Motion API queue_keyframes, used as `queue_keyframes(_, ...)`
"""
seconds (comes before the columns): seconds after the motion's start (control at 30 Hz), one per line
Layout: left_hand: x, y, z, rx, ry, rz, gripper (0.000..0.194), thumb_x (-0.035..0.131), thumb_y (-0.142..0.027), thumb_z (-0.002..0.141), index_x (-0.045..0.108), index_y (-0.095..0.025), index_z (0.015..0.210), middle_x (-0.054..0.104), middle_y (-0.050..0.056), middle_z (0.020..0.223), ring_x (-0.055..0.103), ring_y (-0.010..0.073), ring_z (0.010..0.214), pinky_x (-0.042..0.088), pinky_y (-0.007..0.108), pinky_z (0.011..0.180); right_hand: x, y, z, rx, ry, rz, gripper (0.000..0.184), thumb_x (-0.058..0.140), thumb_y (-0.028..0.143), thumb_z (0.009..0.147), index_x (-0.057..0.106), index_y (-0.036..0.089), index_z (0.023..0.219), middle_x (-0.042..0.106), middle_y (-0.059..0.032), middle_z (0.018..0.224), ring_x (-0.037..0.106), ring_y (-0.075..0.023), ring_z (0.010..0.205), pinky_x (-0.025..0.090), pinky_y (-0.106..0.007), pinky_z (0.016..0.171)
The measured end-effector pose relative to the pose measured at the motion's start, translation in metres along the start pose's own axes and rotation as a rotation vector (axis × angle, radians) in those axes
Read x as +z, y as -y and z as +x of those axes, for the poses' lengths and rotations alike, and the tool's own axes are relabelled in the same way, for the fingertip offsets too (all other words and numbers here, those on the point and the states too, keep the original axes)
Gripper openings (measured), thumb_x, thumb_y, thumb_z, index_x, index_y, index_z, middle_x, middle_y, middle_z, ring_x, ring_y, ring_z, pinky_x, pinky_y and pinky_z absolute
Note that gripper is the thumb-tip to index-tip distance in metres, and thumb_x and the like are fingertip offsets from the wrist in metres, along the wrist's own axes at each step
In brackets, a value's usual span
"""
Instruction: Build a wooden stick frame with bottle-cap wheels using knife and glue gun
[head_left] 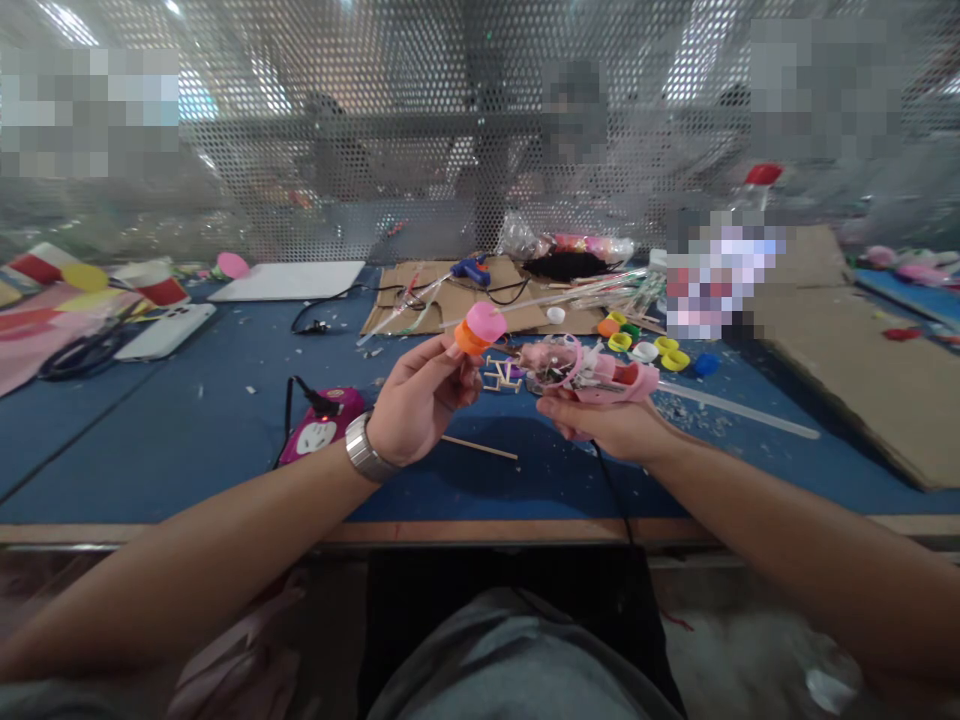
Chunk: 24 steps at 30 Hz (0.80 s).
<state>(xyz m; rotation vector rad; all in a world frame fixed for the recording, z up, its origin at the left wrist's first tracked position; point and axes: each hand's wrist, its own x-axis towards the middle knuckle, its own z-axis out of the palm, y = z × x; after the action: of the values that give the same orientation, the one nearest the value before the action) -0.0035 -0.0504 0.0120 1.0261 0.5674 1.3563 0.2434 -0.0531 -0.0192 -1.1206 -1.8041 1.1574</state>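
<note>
In the head view, my left hand (pixel 420 405) pinches an orange bottle cap (pixel 471 338). A pink cap (pixel 487 321) sits against its far side. My right hand (pixel 607 425) is wrapped round a pink hot glue gun (pixel 600 378), with its nozzle pointing left, close to the caps. Out of its rear sticks a long translucent glue stick (pixel 742 408). Just beneath the nozzle, a small frame of short wooden sticks (pixel 502 375) rests on the table. Whether the nozzle touches a cap I cannot tell.
Loose bottle caps (pixel 673 358) lie right of centre, before cardboard (pixel 439 310) bearing a blue glue gun (pixel 472 268). A purple power strip (pixel 322 425) and a wooden stick (pixel 480 447) are nearer. More cardboard (pixel 862 360) stands right. A perforated metal screen (pixel 420 150) rises behind.
</note>
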Motion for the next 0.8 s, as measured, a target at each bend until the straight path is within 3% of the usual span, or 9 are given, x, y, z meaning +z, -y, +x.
queue_keyframes(0.8, 0.0010, -0.0017, -0.0008, -0.012, -0.006, -0.009, 0.012, 0.083, -0.018, 0.087, 0.077, -0.015, 0.077, 0.067, 0.003, 0.074, 0.058, 0.0095, 0.061, 0.048, 0.019, 0.053, 0.0027, 0.0005, 0.0010, -0.001, -0.036, 0.090, 0.049, 0.086, 0.069, 0.087, 0.067, 0.025, 0.078, 0.059, 0.0039, 0.061, 0.053, -0.0140, 0.053, 0.038, -0.028, 0.048)
